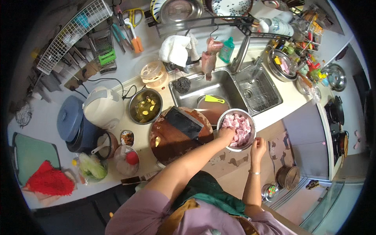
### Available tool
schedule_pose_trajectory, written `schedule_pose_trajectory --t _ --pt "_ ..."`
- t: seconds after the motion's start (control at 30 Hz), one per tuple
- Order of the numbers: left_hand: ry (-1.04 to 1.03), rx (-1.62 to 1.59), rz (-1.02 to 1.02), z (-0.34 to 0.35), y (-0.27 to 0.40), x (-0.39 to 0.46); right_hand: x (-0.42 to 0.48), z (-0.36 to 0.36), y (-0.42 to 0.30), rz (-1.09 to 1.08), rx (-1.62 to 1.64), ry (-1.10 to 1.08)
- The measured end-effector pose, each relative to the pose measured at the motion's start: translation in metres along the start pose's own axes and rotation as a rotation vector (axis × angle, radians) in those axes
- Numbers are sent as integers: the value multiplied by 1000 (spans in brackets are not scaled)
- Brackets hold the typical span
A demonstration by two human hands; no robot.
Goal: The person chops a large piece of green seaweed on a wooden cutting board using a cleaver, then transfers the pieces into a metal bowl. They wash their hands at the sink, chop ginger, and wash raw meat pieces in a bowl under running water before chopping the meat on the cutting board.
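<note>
A metal bowl (253,123) full of cut raw meat (242,126) is in front of the sink, near the counter's front edge. Over its left rim reaches my left hand (226,135), its fingers against the meat; their grip is hidden. My right hand (259,146) is at the lower right rim with curled fingers, and I cannot tell whether it touches the bowl. On the round wooden chopping board (167,147) to the left lie a dark-bladed cleaver (184,122) and a small piece of ginger (158,141).
The double sink (224,88) holds a basin of cloudy water with a yellow-green scraper (214,99). A gutted fish (209,60) hangs above it. Left of the board stand a pot with ginger slices (145,105), a small kettle (102,107) and a blue cooker (70,120).
</note>
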State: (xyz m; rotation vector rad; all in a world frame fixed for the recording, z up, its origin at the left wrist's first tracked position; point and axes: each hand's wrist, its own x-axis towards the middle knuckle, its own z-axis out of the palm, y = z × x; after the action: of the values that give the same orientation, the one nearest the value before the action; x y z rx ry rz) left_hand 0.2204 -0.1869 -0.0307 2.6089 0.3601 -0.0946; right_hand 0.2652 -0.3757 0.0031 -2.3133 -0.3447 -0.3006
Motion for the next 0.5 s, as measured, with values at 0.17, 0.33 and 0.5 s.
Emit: schedule_pose_trajectory --t 0.17,0.33,0.5 --pt "-195 164 126 -25 7 1 -29 -2 9 43 227 -35" --pt "96 -311 208 -44 -22 1 -28 -9 6 106 175 -35" --pt "27 -1071 -158 -35 -66 13 -32 -4 -30 -72 123 -63"
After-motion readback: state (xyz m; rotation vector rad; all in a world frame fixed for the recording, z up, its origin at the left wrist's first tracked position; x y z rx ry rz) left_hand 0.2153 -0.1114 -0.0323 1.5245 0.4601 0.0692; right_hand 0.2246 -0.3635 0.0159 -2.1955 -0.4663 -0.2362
